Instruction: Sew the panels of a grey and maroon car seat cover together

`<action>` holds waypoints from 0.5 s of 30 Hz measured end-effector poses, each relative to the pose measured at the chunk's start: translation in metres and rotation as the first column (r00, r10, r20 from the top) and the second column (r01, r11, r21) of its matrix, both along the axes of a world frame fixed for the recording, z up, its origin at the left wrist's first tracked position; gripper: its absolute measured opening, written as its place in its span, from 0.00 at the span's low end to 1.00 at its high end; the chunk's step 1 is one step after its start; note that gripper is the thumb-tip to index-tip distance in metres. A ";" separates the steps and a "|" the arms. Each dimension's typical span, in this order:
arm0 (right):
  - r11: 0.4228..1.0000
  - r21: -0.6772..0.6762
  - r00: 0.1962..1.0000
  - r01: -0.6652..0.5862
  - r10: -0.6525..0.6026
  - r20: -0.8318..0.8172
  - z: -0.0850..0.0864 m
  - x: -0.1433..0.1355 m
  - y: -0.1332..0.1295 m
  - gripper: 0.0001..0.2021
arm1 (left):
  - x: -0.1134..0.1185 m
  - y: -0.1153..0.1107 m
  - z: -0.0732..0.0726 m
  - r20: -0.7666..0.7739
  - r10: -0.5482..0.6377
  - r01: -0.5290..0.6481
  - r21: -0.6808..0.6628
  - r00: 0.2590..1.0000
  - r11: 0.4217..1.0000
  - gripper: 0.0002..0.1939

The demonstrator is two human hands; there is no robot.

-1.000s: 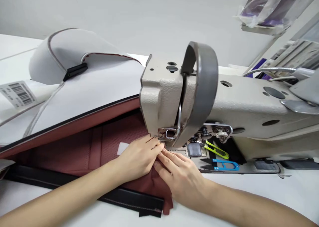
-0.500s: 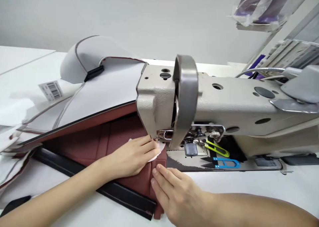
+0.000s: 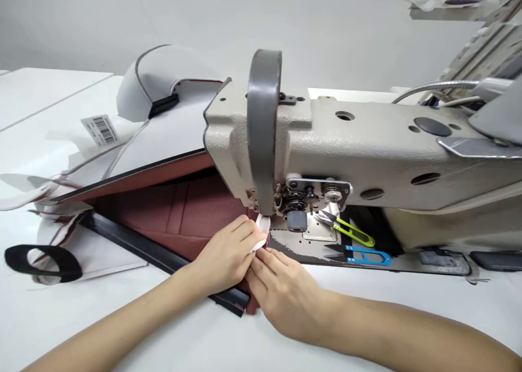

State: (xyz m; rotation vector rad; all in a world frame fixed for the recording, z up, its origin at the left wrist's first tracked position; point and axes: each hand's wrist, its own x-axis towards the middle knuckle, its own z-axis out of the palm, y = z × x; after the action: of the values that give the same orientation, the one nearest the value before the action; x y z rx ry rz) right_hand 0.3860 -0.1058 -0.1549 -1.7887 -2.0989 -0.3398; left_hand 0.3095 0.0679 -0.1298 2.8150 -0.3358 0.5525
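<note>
The small white label [image 3: 262, 235] sat just below the middle of the frame, on the edge of the dark red fabric [image 3: 196, 214] right under the sewing machine head [image 3: 244, 143]. My left hand [image 3: 228, 255] had its grip pinched shut on that label, fingertips pressing it to the fabric. My right hand [image 3: 285, 296] lay just beside it, fingers touching the left ones and resting flat on the fabric's near edge; I could not tell whether they were closed on anything. A black trim strip [image 3: 163, 260] ran along the fabric's lower edge toward the left. Right of my hands, on the machine bed, lay a yellow-green thread snip [image 3: 350, 231] and a blue one [image 3: 367, 256] just below it. A grey-white cover panel [image 3: 163, 138] spread toward the upper left, with a barcode tag [image 3: 101, 129] beside it. A black loop [image 3: 43, 262] lay on the white counter [image 3: 204, 339] at the far left.
</note>
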 end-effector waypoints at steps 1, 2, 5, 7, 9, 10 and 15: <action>1.000 -0.002 1.000 0.003 -0.003 -0.008 -0.001 0.002 0.002 0.18 | 0.002 0.001 0.001 0.006 0.007 -0.007 0.019 1.000 1.000 0.14; 1.000 -0.002 1.000 0.012 -0.012 -0.016 -0.002 0.003 0.004 0.18 | 0.005 0.003 0.001 0.009 0.015 -0.015 0.035 1.000 0.999 0.14; 0.999 -0.010 0.999 0.043 -0.043 -0.025 -0.003 0.009 0.010 0.17 | 0.012 0.008 0.001 0.017 0.042 -0.042 0.061 0.999 0.997 0.13; 0.998 -0.015 0.998 0.054 -0.054 -0.022 -0.003 0.012 0.012 0.18 | 0.014 0.012 -0.001 0.062 0.038 -0.042 0.064 0.997 0.997 0.12; 0.999 -0.004 0.999 0.049 -0.049 -0.018 -0.001 0.012 0.010 0.19 | 0.015 0.014 -0.002 0.119 0.034 -0.042 0.061 0.992 0.997 0.11; 0.999 0.011 0.999 0.042 -0.041 -0.014 0.001 0.011 0.008 0.19 | 0.014 0.015 -0.002 0.141 0.038 -0.047 0.060 0.989 0.997 0.10; 0.998 0.070 1.000 -0.001 0.000 0.016 0.004 0.004 0.001 0.17 | 0.012 0.017 -0.003 0.120 -0.024 0.014 0.084 0.992 0.996 0.12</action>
State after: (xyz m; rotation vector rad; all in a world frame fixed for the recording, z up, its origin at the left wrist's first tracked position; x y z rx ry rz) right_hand 0.3904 -0.1046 -0.1512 -1.7514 -2.0715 -0.4233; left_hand 0.3217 0.0848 -0.1324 2.8606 -0.4180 0.7234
